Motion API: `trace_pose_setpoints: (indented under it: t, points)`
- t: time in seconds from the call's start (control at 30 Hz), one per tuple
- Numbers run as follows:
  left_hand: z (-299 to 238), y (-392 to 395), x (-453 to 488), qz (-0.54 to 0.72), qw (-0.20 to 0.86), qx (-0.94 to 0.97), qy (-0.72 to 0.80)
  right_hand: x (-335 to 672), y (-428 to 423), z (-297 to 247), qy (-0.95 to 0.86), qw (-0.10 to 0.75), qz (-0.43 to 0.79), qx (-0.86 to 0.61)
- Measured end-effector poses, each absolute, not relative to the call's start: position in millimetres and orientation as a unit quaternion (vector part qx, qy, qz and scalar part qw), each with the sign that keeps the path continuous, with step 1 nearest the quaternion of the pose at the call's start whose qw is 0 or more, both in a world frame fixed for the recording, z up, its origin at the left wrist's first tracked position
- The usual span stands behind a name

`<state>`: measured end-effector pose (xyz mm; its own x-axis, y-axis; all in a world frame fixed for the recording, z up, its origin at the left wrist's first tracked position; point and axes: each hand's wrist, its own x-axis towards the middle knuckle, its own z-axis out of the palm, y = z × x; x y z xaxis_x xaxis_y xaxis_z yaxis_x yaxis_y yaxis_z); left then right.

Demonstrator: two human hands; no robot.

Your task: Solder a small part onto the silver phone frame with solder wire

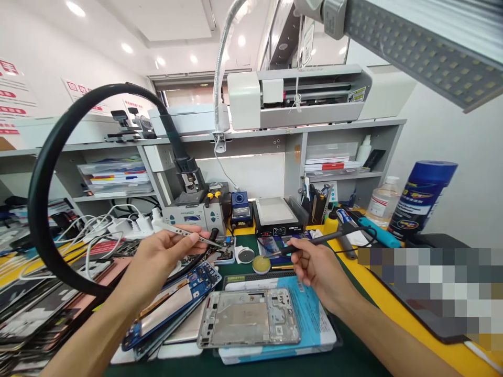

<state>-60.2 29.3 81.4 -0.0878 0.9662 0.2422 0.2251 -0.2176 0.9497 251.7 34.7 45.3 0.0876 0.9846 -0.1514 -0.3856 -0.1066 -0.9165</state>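
My left hand (pixel 173 248) pinches a pair of metal tweezers (pixel 184 232), whose tips point right over a small tray of parts (pixel 226 250). Held like a pen in my right hand (pixel 314 267) is a soldering iron (pixel 302 244); its tip reaches to the round tin of yellowish paste (pixel 261 264), and I cannot tell whether it touches. The tin's lid (pixel 246 255) lies just left of it. Below my hands, a bare phone frame (pixel 247 317) rests on a blue and white packet (pixel 314 314). A blue phone frame (pixel 176 301) tops a slanted stack beneath my left wrist.
A thick black hose (pixel 35 199) loops at the left above stacked phone parts (pixel 43 309). Behind stand a hot plate (pixel 277 214) and a blue soldering-iron holder (pixel 240 209). A blue spray can (pixel 422 199) and a clear bottle (pixel 383 201) are at the right. An LED lamp (pixel 424 52) hangs overhead.
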Motion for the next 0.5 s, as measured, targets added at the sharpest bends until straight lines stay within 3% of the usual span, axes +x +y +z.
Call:
trace_pose_setpoints:
  t: [0.33, 0.5]
  points:
    - [137.8, 23.6, -54.5, 0.225, 0.085, 0.845, 0.477, 252.9, 35.1, 49.5, -0.337, 0.556, 0.585, -0.485]
    - [138.2, -2.0, -12.6, 0.073, -0.048, 0.909, 0.409, 253.8, 36.1, 50.9, -0.332, 0.537, 0.591, -0.501]
